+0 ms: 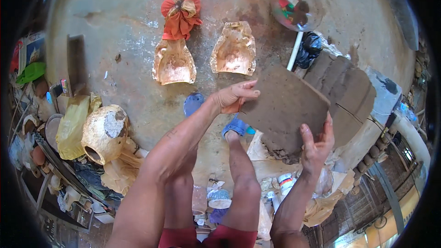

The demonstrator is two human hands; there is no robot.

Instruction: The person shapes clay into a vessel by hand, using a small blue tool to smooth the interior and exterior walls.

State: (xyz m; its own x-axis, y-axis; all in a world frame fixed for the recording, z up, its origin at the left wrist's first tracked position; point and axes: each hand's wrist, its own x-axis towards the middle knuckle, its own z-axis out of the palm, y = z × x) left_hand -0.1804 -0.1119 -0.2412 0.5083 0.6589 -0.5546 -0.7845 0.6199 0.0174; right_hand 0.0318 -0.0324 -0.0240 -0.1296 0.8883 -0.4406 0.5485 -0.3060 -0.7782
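Between my two hands is a broad, flat slab of dark grey-brown clay (287, 108) with a ragged lower edge. My left hand (234, 96) grips its left edge, thumb on top and fingers partly hidden beneath. At the lower right edge, my right hand (317, 142) holds it, with the thumb on the near face and the fingers round the side. Just right of the slab stands a larger block of clay (353, 92) with cut lines across it. Ahead on the floor lie two hollow, pale mould halves, the left mould half (174, 66) and the right mould half (234, 53).
A tied red cloth bundle (180, 11) touches the left mould half. A clear bowl (296, 9) with coloured bits stands at the far right, near a white pipe (295, 50). To my left are a round pale pot (104, 133) and a yellow plastic bag (73, 128).
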